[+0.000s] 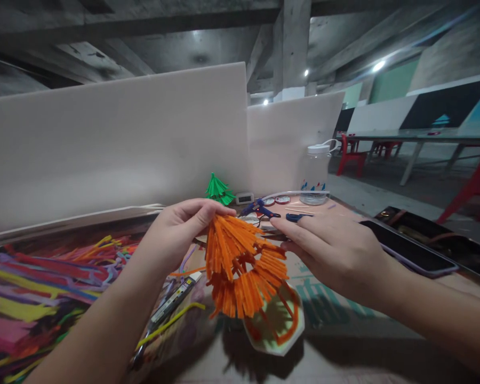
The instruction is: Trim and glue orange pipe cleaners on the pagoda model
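Forearms [92,325] slant inward: left hand [184,226] pinches the orange model [226,248] by its top; right hand [330,246] palm-down, grip unclear.

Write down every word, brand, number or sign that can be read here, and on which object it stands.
No text can be read with certainty.
Teal print on the work surface: large, but too blurred and shadowed.
Label on the slim case: too small.
Small white-framed display: too small.
Red-rimmed discs: markings too blurred.

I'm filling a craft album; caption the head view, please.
Left hand pinching an orange layered craft, right hand close beside it, a green tree-shaped piece behind.
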Available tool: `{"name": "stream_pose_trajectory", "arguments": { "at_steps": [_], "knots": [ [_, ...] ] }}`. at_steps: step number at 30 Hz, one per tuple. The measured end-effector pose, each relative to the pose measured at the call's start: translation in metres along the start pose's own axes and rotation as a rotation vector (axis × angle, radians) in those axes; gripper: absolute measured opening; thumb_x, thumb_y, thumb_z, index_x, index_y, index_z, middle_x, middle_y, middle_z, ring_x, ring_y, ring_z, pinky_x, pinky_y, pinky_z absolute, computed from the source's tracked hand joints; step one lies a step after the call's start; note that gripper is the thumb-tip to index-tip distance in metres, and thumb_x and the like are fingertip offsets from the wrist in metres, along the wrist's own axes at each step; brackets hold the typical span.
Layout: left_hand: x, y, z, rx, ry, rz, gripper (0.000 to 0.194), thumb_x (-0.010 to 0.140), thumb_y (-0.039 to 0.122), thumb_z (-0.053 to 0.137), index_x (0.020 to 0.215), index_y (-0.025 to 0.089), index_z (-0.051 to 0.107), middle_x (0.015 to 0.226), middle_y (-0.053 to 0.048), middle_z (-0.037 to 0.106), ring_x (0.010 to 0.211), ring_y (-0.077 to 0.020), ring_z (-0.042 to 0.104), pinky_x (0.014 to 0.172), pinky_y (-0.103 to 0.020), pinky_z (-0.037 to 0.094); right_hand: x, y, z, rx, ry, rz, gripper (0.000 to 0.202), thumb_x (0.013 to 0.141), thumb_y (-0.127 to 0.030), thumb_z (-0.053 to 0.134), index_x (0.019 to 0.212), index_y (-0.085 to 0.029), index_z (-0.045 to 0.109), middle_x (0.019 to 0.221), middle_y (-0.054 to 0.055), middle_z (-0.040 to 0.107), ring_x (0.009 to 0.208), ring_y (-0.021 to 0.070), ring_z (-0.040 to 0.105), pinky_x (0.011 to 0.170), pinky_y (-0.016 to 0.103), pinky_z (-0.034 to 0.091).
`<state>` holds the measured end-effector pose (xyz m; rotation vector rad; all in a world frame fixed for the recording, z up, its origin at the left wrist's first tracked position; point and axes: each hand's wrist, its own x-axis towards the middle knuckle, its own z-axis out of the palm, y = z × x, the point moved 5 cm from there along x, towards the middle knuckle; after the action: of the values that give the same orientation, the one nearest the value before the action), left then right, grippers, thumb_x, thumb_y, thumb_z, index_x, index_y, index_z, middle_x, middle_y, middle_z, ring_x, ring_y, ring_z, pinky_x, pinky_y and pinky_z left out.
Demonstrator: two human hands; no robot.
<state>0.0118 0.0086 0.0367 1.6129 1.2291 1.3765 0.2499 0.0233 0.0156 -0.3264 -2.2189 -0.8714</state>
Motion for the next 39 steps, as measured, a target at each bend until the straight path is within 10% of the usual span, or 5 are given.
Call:
{"name": "stream_pose_trajectory", "arguments": {
  "at_steps": [39],
  "knots": [
    [-0.0038,0.0070,0.0021,0.030,0.042,0.031,0.034,0.080,0.054,0.073,0.089,0.022,0.080,0.090,-0.006,0.077,0.073,-0.0154,0.070,0.060,-0.020,0.057,-0.0016,-0.0004,-0.0021,0.029,-0.010,0.039,0.042,0.096,-0.018,0.058,0.137,-0.012,0.054,0.103,0.013,0.075,0.091,0.0240,0.069,0.077,0.035,0.052]
  ]
}}
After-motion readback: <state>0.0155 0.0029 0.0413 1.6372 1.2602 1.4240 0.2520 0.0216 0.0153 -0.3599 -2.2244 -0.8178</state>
